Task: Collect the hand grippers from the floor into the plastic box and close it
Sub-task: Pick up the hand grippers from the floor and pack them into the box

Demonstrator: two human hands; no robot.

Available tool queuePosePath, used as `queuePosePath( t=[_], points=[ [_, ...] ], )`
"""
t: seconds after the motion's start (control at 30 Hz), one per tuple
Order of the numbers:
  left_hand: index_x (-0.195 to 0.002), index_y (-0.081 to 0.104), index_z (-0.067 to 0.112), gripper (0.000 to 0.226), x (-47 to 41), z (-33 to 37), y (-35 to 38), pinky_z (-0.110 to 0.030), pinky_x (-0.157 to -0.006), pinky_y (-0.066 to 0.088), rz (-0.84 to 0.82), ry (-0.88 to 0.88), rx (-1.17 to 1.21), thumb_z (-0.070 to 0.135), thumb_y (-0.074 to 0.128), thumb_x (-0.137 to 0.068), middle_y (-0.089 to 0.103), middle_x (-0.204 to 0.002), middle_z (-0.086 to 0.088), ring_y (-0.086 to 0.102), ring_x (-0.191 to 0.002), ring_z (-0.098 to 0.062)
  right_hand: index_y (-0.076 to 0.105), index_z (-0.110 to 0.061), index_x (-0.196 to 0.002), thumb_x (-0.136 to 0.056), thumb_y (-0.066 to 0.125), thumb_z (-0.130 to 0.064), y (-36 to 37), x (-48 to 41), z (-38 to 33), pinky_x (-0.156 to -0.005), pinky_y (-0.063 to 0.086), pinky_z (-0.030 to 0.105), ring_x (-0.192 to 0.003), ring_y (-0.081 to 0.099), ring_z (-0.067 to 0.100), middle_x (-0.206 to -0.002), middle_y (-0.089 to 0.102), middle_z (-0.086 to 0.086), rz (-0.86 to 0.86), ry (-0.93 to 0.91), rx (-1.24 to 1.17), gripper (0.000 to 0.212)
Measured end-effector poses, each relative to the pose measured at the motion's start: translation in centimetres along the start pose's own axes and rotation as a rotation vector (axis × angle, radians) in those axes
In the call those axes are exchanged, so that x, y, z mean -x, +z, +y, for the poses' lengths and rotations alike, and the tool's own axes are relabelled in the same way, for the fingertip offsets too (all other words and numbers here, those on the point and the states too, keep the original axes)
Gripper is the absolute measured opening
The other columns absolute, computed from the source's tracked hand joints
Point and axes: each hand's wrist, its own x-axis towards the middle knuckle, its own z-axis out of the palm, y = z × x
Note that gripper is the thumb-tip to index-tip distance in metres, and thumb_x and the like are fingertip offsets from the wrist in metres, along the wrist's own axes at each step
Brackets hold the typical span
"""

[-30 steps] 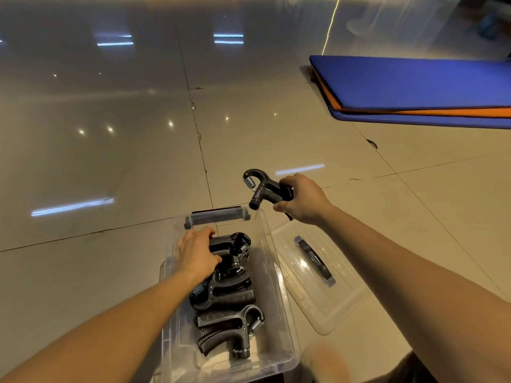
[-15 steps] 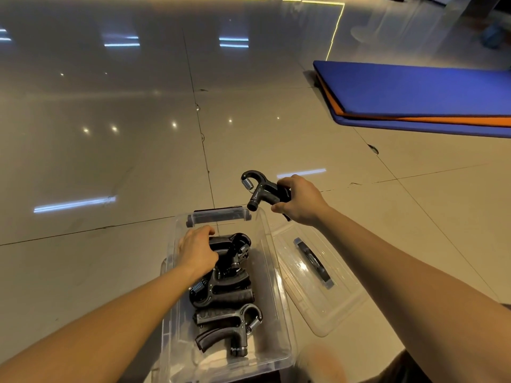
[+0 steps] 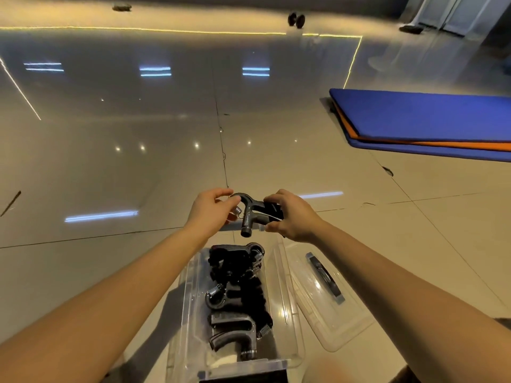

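Several hand grippers [image 3: 235, 288] in the plastic box [image 3: 190, 286] already. Holding another gripper [image 3: 253, 212] above it, left hand [image 3: 210, 214] pinching, right hand [image 3: 294, 217] gripping. Lid [image 3: 312, 305] not yet on, alongside.

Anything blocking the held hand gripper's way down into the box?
Nothing visible. The left hand and right hand hold the hand gripper by the far end of the open box; its lid lies on the floor beside it.

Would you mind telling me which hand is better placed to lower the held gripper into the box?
Probably the right hand: it wraps the handles of the gripper, while the left hand only pinches its curved top. The box lies open just below.
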Motion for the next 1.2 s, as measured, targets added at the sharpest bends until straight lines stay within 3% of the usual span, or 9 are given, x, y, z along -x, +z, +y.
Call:
queuePosePath(
  t=[0.13,0.3,0.43,0.53,0.63,0.73,0.9,1.07,1.2],
  points=[
    [-0.118,0.068,0.014,0.024,1.3,-0.1,-1.1,-0.019,-0.052,0.051,-0.019,-0.043,0.065,0.016,0.068,-0.094,0.075,-0.09,-0.011,0.071,-0.07,-0.016,0.055,-0.014,-0.138,-0.08,0.084,-0.023,0.3,1.3,-0.5,-0.098,0.054,0.042,-0.113,0.058,0.022,-0.125,0.056,0.001,-0.014,-0.037,-0.021,0.066],
    [-0.117,0.069,0.013,0.023,2.1,-0.1,-2.1,-0.037,-0.072,0.06,-0.043,-0.05,0.073,0.013,0.068,-0.094,0.075,-0.092,-0.012,0.071,-0.074,-0.023,0.056,-0.015,-0.136,-0.081,0.083,-0.026,0.6,2.2,-1.0,-0.095,0.055,0.039,-0.113,0.06,0.022,-0.126,0.058,0.002,-0.048,-0.043,-0.09,0.063],
    [-0.115,0.072,0.02,0.021,2.8,0.2,-3.1,-0.021,-0.064,0.056,-0.223,0.064,-0.101,0.016,0.064,-0.096,0.075,-0.097,-0.004,0.071,-0.083,-0.019,0.058,-0.012,-0.136,-0.092,0.071,-0.038,0.3,2.0,-2.1,-0.089,0.057,0.034,-0.104,0.066,0.018,-0.12,0.066,0.003,-0.099,-0.01,-0.256,0.052],
    [-0.113,0.071,0.023,0.017,3.5,0.4,-2.9,-0.021,-0.066,0.054,-0.37,0.158,-0.223,0.021,0.064,-0.097,0.075,-0.095,-0.001,0.07,-0.083,-0.018,0.065,-0.006,-0.124,-0.099,0.062,-0.025,0.2,2.2,-2.9,-0.073,0.055,0.024,-0.086,0.07,0.015,-0.1,0.071,0.005,-0.177,0.006,-0.399,0.032],
    [-0.107,0.069,0.019,0.012,4.0,-0.1,-2.4,-0.023,-0.066,0.057,-0.346,0.141,-0.191,0.02,0.066,-0.096,0.075,-0.092,-0.007,0.071,-0.079,-0.016,0.07,-0.003,-0.112,-0.099,0.062,-0.023,0.6,2.2,-2.9,-0.071,0.059,0.029,-0.083,0.072,0.021,-0.096,0.073,0.012,-0.258,0.064,-0.481,0.024],
    [-0.106,0.07,0.016,0.011,4.3,-0.9,-2.6,-0.021,-0.064,0.056,-0.346,0.137,-0.151,0.016,0.067,-0.095,0.073,-0.094,-0.014,0.071,-0.078,-0.014,0.072,-0.004,-0.108,-0.099,0.064,-0.026,1.0,2.1,-2.1,-0.085,0.06,0.042,-0.087,0.071,0.026,-0.101,0.073,0.018,-0.317,0.122,-0.561,0.025],
    [-0.109,0.068,0.015,0.015,4.0,-1.4,-3.8,-0.025,-0.069,0.057,-0.29,0.15,-0.066,0.014,0.066,-0.095,0.076,-0.093,-0.003,0.072,-0.086,-0.015,0.067,0.001,-0.119,-0.1,0.06,-0.025,1.2,2.4,-0.3,-0.102,0.051,0.052,-0.109,0.069,0.036,-0.117,0.07,0.023,-0.502,0.195,-0.697,0.033],
    [-0.105,0.07,0.024,0.013,3.6,-1.4,-4.4,-0.026,-0.073,0.055,-0.155,0.158,-0.08,0.019,0.069,-0.093,0.077,-0.095,0.0,0.072,-0.093,-0.018,0.069,-0.003,-0.122,-0.098,0.06,-0.01,1.2,2.3,0.0,-0.1,0.052,0.048,-0.113,0.068,0.033,-0.121,0.07,0.019,-0.52,0.161,-0.785,0.026],
    [-0.106,0.07,0.025,0.015,3.4,-0.9,-5.4,-0.027,-0.072,0.053,-0.161,0.026,-0.156,0.03,0.07,-0.092,0.07,-0.105,-0.001,0.066,-0.098,-0.02,0.072,-0.006,-0.118,-0.095,0.064,-0.005,1.5,2.2,-0.7,-0.081,0.055,0.031,-0.103,0.07,0.028,-0.11,0.073,0.015,-0.354,0.151,-0.81,0.025]
  ],
)
